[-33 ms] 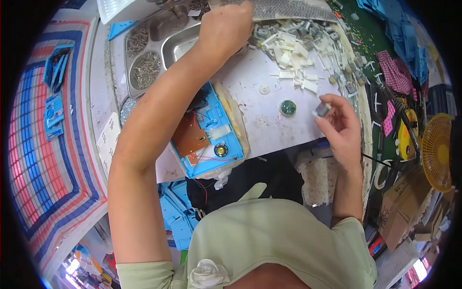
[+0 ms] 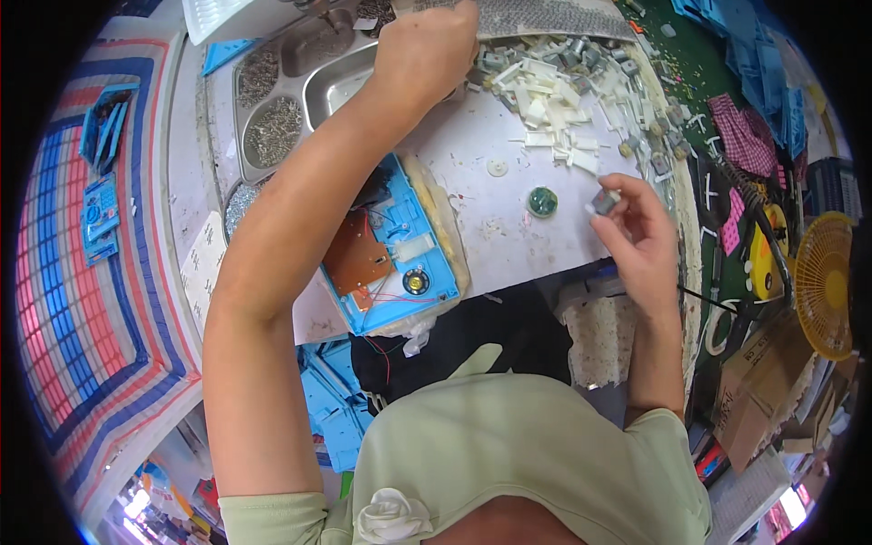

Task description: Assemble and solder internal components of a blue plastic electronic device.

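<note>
Between the thumb and fingers of my right hand is a small grey motor with a white end, raised above the right side of the worktable. My left hand is curled closed at the far edge, beside the metal tray; what its fingers hold, if anything, is hidden. Under my left forearm lies an opened blue plastic housing, with a brown circuit board, a round speaker, a white gearbox and thin wires inside. A small round green container and a white disc lie between my hands.
White plastic parts and grey motors are heaped at the far right. A compartmented metal tray holds screws at the far left. Blue housings sit below the table's front edge. A yellow fan stands at the right.
My right hand has shifted very slightly left with the motor. My left hand stays in nearly the same place.
</note>
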A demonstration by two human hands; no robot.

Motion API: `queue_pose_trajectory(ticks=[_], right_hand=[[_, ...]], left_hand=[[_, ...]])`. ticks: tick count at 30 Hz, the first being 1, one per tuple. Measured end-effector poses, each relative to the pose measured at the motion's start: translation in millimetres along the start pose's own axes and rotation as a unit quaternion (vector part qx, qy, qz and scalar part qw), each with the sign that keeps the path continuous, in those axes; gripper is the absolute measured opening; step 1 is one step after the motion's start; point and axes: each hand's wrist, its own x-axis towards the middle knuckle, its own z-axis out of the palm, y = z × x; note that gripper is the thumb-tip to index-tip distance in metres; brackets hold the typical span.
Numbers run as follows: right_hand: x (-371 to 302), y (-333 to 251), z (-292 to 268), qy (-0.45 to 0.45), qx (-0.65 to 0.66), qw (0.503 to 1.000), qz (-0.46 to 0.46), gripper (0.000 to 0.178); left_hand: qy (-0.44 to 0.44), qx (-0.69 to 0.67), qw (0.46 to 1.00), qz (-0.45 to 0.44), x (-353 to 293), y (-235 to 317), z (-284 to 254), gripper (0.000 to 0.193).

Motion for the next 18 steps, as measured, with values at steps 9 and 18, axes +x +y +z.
queue_pose_trajectory(ticks=[9, 18], right_hand=[[27.4, -1.2, 11.1, -0.109, -0.21, 0.971, -0.017, 0.037], [47.9, -7.3, 24.0, -0.168, -0.412, 0.868, -0.222, 0.036]], left_hand=[[-0.045, -0.323, 0.943, -0.061, -34.5, 38.5, -109.2, 0.011], [-0.103, -0.533, 0.819, -0.186, -161.9, 67.6, -156.3, 0.012]])
